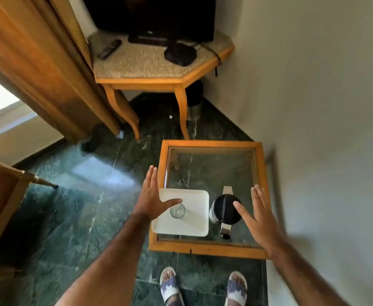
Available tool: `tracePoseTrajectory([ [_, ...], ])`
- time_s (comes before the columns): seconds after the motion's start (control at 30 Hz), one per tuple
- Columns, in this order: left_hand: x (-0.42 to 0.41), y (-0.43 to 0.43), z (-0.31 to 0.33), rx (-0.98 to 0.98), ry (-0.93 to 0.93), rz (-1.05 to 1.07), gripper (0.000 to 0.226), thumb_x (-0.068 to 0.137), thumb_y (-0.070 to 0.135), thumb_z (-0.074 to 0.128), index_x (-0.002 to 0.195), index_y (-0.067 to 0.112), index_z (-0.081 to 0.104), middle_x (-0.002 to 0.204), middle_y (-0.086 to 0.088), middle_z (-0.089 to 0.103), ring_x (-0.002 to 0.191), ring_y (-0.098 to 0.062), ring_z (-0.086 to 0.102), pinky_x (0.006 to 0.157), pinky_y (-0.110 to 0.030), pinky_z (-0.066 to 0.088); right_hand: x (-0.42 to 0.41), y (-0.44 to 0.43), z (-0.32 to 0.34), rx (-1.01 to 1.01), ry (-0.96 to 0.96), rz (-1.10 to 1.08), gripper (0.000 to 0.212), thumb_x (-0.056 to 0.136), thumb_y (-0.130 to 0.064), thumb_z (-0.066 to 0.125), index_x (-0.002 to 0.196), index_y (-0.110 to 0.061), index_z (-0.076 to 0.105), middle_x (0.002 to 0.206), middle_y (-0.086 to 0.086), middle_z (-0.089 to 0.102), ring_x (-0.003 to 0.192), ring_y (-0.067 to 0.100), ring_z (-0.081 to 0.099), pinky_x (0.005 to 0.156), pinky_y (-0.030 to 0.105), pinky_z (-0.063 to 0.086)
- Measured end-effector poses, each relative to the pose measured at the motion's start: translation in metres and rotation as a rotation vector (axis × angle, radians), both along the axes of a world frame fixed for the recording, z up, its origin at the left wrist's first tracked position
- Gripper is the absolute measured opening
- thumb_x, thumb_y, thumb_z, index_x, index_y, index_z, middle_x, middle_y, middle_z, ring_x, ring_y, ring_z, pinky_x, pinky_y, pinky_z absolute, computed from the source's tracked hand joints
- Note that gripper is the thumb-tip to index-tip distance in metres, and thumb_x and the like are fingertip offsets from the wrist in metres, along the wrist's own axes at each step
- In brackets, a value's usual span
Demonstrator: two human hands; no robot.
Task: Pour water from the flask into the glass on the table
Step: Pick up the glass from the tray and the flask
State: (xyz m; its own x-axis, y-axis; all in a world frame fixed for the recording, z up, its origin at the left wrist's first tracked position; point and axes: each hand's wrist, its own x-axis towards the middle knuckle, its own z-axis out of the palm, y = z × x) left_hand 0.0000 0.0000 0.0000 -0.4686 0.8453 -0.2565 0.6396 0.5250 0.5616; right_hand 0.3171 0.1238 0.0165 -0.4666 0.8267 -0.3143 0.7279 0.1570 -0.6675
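Note:
A clear glass stands upright on a white tray at the near left of a small glass-topped table with a wooden frame. To the tray's right stands the flask, seen from above: black lid, metal spout pointing away, handle toward me. My left hand hovers flat and open above the tray's left edge, thumb reaching over the glass. My right hand hovers open just right of the flask, its thumb over the lid's edge. Neither hand holds anything.
A white wall runs close along the table's right side. Beyond it stands a corner table with a TV, a remote and a black object. A curtain hangs at left, a wooden chair at near left. My sandalled feet stand on green marble floor.

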Motion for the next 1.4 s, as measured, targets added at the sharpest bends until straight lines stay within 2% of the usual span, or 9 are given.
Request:
tracePoseTrajectory([
  [0.1, 0.007, -0.011, -0.046, -0.097, -0.100, 0.077, 0.158, 0.060, 0.064, 0.094, 0.170, 0.007, -0.004, 0.181, -0.008, -0.005, 0.167, -0.025, -0.003, 0.135, -0.044, 0.010, 0.011, -0.021, -0.032, -0.158, 0.145, -0.173, 0.119, 0.077, -0.098, 0.038, 0.167, -0.024, 0.015, 0.177, -0.008, 0.008, 0.160, 0.007, 0.005, 0.129, 0.039, 0.010],
  [0.2, 0.021, -0.022, -0.089, -0.097, -0.173, 0.100, 0.149, 0.051, 0.055, 0.102, 0.165, 0.007, 0.020, 0.173, -0.010, 0.028, 0.157, -0.016, 0.026, 0.129, -0.035, 0.025, 0.015, -0.049, -0.059, -0.274, 0.224, -0.288, 0.125, 0.068, -0.102, 0.045, 0.167, -0.029, 0.019, 0.175, -0.010, 0.016, 0.157, 0.004, 0.013, 0.122, 0.031, 0.013],
  [0.47, 0.051, -0.036, -0.181, -0.203, -0.258, 0.228, 0.128, 0.066, 0.031, 0.102, 0.168, 0.008, 0.026, 0.173, -0.011, 0.036, 0.158, -0.030, 0.036, 0.126, -0.035, 0.029, 0.004, -0.092, -0.105, -0.515, 0.378, -0.459, 0.102, 0.065, -0.096, 0.060, 0.132, -0.020, 0.069, 0.131, 0.000, 0.074, 0.123, 0.005, 0.065, 0.114, 0.045, 0.046],
  [0.7, 0.059, -0.029, -0.223, -0.049, -0.369, 0.489, 0.106, 0.074, 0.012, 0.097, 0.162, 0.018, 0.040, 0.155, -0.011, 0.058, 0.141, -0.026, 0.058, 0.117, -0.048, 0.050, 0.001, -0.099, -0.135, -0.495, 0.497, -0.513, 0.084, 0.081, -0.076, 0.058, 0.118, -0.002, 0.070, 0.114, 0.018, 0.073, 0.095, -0.001, 0.066, 0.076, -0.003, 0.040],
  [0.8, 0.062, -0.026, -0.236, 0.009, -0.336, 0.547, 0.090, 0.073, 0.014, 0.098, 0.151, 0.021, 0.053, 0.138, -0.002, 0.067, 0.129, -0.021, 0.064, 0.108, -0.041, 0.057, -0.005, -0.101, -0.142, -0.460, 0.568, -0.517, 0.059, 0.089, -0.067, 0.056, 0.110, -0.017, 0.079, 0.109, -0.014, 0.081, 0.110, -0.004, 0.067, 0.084, -0.002, 0.040],
  [1.07, 0.072, -0.027, -0.260, 0.099, -0.468, 0.710, 0.074, 0.070, 0.019, 0.098, 0.135, 0.026, 0.065, 0.123, 0.010, 0.071, 0.090, 0.031, 0.059, 0.073, 0.006, 0.044, -0.025, -0.115, -0.161, -0.388, 0.762, -0.682, 0.051, 0.085, -0.074, 0.067, 0.093, -0.024, 0.074, 0.083, -0.008, 0.070, 0.084, 0.013, 0.064, 0.088, 0.020, 0.051],
  [1.17, 0.072, -0.026, -0.260, 0.130, -0.474, 0.726, 0.072, 0.071, 0.017, 0.097, 0.135, 0.024, 0.065, 0.128, 0.002, 0.073, 0.092, 0.023, 0.065, 0.080, 0.001, 0.051, -0.029, -0.109, -0.161, -0.365, 0.805, -0.707, 0.043, 0.085, -0.073, 0.067, 0.087, -0.030, 0.072, 0.077, -0.012, 0.065, 0.077, 0.010, 0.058, 0.081, 0.024, 0.050],
  [1.3, 0.070, -0.024, -0.251, 0.173, -0.510, 0.726, 0.072, 0.072, 0.015, 0.097, 0.135, 0.027, 0.065, 0.130, -0.001, 0.072, 0.121, -0.020, 0.070, 0.112, -0.041, 0.056, -0.027, -0.080, -0.155, -0.270, 0.859, -0.804, 0.036, 0.095, -0.054, 0.064, 0.072, -0.025, 0.060, 0.067, -0.010, 0.050, 0.067, 0.013, 0.045, 0.074, 0.029, 0.040],
  [1.4, 0.064, -0.024, -0.240, 0.175, -0.488, 0.649, 0.070, 0.071, 0.020, 0.096, 0.133, 0.032, 0.064, 0.127, 0.006, 0.072, 0.125, -0.025, 0.068, 0.115, -0.047, 0.053, -0.023, -0.048, -0.149, -0.243, 0.859, -0.813, 0.040, 0.099, -0.045, 0.061, 0.064, -0.029, 0.057, 0.062, -0.012, 0.046, 0.063, 0.013, 0.040, 0.071, 0.032, 0.035],
])
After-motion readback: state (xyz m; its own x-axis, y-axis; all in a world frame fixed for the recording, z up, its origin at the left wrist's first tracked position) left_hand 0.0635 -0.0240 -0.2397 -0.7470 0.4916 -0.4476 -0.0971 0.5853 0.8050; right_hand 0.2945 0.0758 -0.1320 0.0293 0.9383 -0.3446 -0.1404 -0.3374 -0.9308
